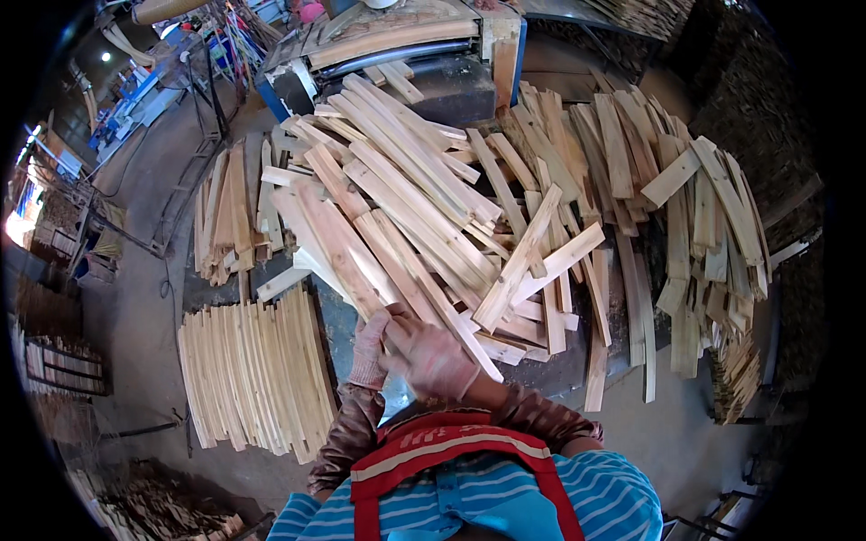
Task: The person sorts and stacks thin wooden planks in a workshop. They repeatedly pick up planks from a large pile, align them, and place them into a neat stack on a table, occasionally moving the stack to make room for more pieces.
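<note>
Left hand (367,350) closed on near end of plank (337,251). Right hand (438,359) beside it, blurred, can't tell grip. Wood pile (424,180) ahead.

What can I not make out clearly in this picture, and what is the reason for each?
All in the head view:
- Right hand: blurred, so its exact grip is unclear.
- Left hand: the right hand covers part of its fingers.
- Plank reaching the hands: they hide its near end.
- Loose pile: upper pieces hide most lower ones.
- Machine: the top edge cuts it off.
</note>
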`<action>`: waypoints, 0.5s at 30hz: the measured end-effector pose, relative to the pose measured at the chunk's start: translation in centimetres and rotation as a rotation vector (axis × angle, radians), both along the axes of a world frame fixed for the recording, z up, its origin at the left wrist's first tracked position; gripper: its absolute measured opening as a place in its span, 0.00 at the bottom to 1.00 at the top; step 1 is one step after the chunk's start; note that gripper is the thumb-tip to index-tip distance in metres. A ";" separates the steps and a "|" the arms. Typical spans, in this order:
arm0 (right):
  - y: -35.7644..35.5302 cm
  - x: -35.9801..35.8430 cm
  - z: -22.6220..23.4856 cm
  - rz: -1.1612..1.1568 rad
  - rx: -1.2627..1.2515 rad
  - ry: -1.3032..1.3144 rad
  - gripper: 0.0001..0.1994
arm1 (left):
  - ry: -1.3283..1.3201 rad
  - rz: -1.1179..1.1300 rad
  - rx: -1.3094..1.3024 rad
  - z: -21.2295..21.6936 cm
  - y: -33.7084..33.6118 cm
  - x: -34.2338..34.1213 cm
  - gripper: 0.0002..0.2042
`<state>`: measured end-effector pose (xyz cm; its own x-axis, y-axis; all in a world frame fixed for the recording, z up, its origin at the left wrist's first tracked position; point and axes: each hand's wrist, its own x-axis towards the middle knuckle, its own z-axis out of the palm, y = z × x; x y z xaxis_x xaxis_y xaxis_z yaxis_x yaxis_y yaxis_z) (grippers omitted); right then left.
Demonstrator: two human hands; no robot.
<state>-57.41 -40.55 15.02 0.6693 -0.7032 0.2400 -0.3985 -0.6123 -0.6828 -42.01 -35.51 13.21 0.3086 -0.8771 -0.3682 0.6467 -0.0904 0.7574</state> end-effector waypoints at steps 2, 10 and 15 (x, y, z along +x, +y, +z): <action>-3.8 0.0 1.5 -0.064 -0.075 -0.010 0.24 | -0.056 0.076 0.007 0.6 -0.3 -0.2 0.21; -13.2 -8.0 -6.3 -0.445 0.242 0.253 0.28 | -0.132 0.053 0.112 -0.3 0.7 2.2 0.16; -10.4 -12.4 -3.5 -0.276 0.349 0.136 0.33 | -0.261 0.037 0.024 -1.3 1.2 1.5 0.16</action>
